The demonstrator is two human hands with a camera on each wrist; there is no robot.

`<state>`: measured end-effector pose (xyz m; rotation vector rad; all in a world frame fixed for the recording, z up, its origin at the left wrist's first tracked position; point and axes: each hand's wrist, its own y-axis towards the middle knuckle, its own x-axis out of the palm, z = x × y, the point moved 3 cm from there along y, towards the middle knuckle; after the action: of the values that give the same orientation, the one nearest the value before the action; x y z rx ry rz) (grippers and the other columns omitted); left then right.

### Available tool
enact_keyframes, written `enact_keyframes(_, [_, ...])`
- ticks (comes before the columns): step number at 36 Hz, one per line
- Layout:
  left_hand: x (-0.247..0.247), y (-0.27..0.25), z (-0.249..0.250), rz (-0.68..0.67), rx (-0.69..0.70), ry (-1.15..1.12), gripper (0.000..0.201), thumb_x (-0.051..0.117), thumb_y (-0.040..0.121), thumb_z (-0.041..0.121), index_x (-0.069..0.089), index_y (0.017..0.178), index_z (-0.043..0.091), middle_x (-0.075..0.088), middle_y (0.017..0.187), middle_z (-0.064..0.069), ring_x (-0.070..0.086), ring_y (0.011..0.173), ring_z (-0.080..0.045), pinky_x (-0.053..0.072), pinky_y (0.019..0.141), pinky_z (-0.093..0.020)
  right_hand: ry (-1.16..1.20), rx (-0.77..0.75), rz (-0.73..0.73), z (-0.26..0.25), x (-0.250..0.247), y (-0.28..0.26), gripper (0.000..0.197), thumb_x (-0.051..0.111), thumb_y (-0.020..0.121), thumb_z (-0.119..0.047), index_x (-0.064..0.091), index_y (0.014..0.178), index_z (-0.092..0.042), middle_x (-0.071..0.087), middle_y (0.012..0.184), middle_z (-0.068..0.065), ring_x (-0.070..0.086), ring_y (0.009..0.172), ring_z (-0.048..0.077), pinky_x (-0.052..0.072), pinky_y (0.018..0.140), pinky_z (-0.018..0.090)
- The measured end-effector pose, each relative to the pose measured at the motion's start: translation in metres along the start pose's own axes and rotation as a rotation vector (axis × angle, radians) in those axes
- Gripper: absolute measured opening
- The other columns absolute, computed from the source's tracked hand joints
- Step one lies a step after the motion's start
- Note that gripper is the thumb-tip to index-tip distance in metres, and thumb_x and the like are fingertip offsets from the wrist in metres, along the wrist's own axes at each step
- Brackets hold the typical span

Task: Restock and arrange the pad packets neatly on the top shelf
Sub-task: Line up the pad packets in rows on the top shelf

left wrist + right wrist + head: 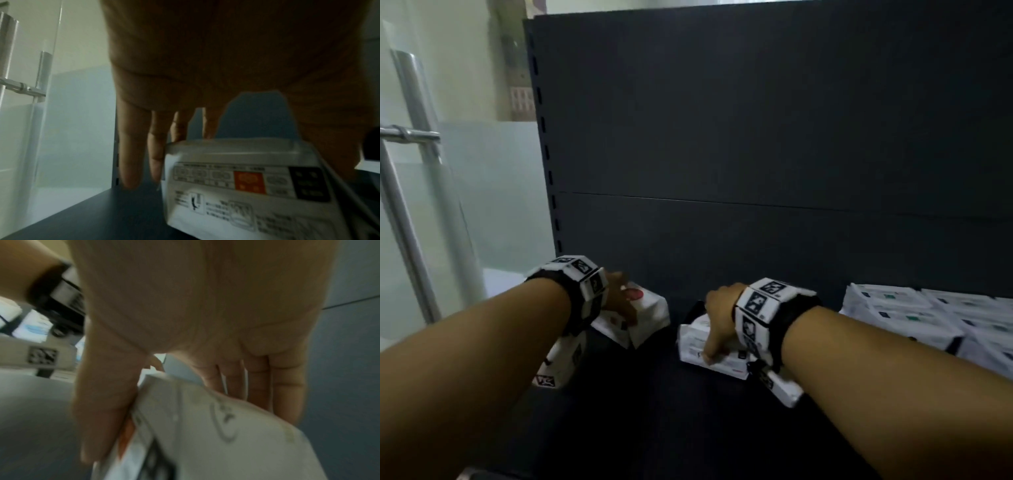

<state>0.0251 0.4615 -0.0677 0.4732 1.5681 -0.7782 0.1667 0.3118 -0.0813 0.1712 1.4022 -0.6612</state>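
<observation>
On the dark top shelf my left hand holds a white pad packet with a red spot, close to the shelf's left end. In the left wrist view the fingers hang down behind and beside this packet, and the thumb lies on its right side. My right hand grips a second white packet at mid-shelf. The right wrist view shows that packet pinched between the thumb on the left and the fingers behind it.
Several white pad packets lie stacked at the shelf's right end. The dark back panel rises behind the shelf, with a slotted upright at its left edge. A glass door with a metal handle stands to the left.
</observation>
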Motion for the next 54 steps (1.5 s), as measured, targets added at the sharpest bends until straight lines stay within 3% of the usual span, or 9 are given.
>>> enact_keyframes(10, [0.004,-0.059,0.084,-0.185,0.289,0.217,0.117,0.081,0.069,0.009,-0.001,0.151,0.027,0.011,0.159,0.000,0.016,0.144,-0.020,0.026,0.112,-0.031,0.758,0.169,0.092,0.082,0.005,-0.106,0.127,0.081,0.058,-0.054,0.002,0.153,-0.026,0.038,0.150,0.004,0.051,0.122,0.025,0.049,0.089,0.031])
enact_keyframes(13, [0.002,-0.072,0.107,-0.166,0.359,0.262,0.107,0.072,0.076,0.001,0.000,0.150,0.028,0.001,0.160,0.000,0.013,0.145,-0.017,0.023,0.113,-0.027,1.201,0.234,0.191,0.104,0.011,-0.125,0.093,0.080,0.069,-0.044,0.031,0.145,-0.020,0.063,0.123,0.009,0.065,0.093,0.024,0.056,0.060,0.030])
enact_keyframes(17, [-0.016,-0.092,0.136,-0.043,0.457,-0.154,0.095,0.067,0.082,0.008,0.006,0.151,0.033,0.032,0.152,-0.004,0.040,0.134,-0.022,0.038,0.103,-0.032,1.483,0.219,0.240,0.121,0.021,-0.143,0.046,0.074,0.072,-0.053,0.068,0.103,-0.020,0.065,0.082,0.003,0.065,0.075,0.016,0.060,0.071,0.035])
enact_keyframes(23, [-0.050,-0.126,0.191,0.039,0.751,-0.709,0.071,0.078,0.075,0.028,0.034,0.130,0.037,0.049,0.121,0.021,0.052,0.109,0.007,0.043,0.078,-0.004,1.806,0.080,0.264,0.126,0.019,-0.166,0.056,0.073,0.071,-0.059,0.068,0.112,-0.021,0.073,0.104,0.008,0.072,0.092,0.026,0.060,0.071,0.036])
enact_keyframes(28, [-0.065,-0.132,0.200,0.340,0.661,-0.745,0.051,0.079,0.072,0.034,0.049,0.113,0.022,0.065,0.100,0.004,0.064,0.092,-0.015,0.057,0.077,-0.036,1.614,0.109,0.207,0.142,0.008,-0.191,0.096,0.062,0.055,-0.079,0.053,0.127,-0.017,0.062,0.121,0.018,0.068,0.098,0.034,0.060,0.074,0.041])
enact_keyframes(33, [-0.071,-0.140,0.200,0.278,0.667,-0.746,0.044,0.077,0.074,0.028,0.050,0.109,0.024,0.063,0.099,0.006,0.064,0.092,-0.013,0.060,0.074,-0.040,0.868,0.098,0.434,0.180,-0.019,-0.224,0.123,0.063,0.046,-0.080,0.019,0.150,-0.031,0.038,0.137,-0.013,0.053,0.118,0.017,0.052,0.091,0.029])
enact_keyframes(44, [-0.058,-0.134,0.209,0.171,0.689,-0.556,0.058,0.079,0.071,0.036,0.051,0.121,0.023,0.065,0.115,0.006,0.063,0.103,-0.010,0.053,0.093,-0.033,0.673,-0.017,0.391,0.186,-0.009,-0.225,0.063,0.083,0.063,-0.049,0.050,0.115,-0.033,0.063,0.105,-0.014,0.061,0.095,0.004,0.052,0.081,0.024])
enact_keyframes(51, [-0.030,-0.083,0.118,0.148,0.059,0.126,0.050,0.058,0.071,0.071,0.057,0.105,0.034,0.060,0.106,0.005,0.058,0.103,-0.022,0.046,0.088,-0.033,0.783,0.086,0.396,0.214,0.015,-0.235,0.060,0.083,0.058,-0.054,0.053,0.105,-0.032,0.067,0.099,-0.009,0.067,0.084,0.004,0.051,0.058,0.015])
enact_keyframes(54, [-0.011,-0.060,0.092,0.062,0.010,0.122,0.097,0.053,0.035,0.095,0.058,0.112,0.036,0.062,0.116,0.006,0.058,0.106,-0.020,0.045,0.096,-0.037,0.791,0.107,0.387,0.210,0.021,-0.235,0.063,0.082,0.053,-0.059,0.054,0.103,-0.033,0.067,0.097,-0.010,0.067,0.083,0.003,0.050,0.055,0.013])
